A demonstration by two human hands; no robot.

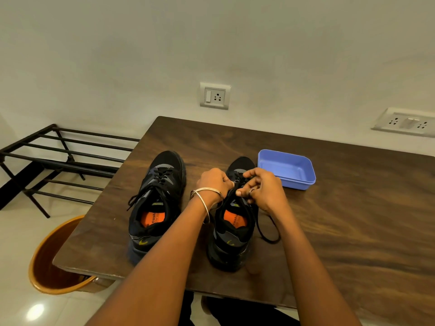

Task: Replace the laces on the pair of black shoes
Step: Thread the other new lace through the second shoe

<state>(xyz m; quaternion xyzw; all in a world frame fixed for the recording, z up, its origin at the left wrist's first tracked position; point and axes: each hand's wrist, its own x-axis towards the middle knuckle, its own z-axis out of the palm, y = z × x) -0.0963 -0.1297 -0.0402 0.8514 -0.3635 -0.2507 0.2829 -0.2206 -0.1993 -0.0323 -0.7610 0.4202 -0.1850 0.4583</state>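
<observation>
Dark wood desk point(329, 220) fills the lower right of the frame, its near edge cut off. We pinch the lace point(266, 231) with both grips, left hand point(213, 182) and right hand point(264, 188), which hide the right shoe's point(231, 234) eyelets; the left shoe point(155, 203) stands just beside it.
</observation>
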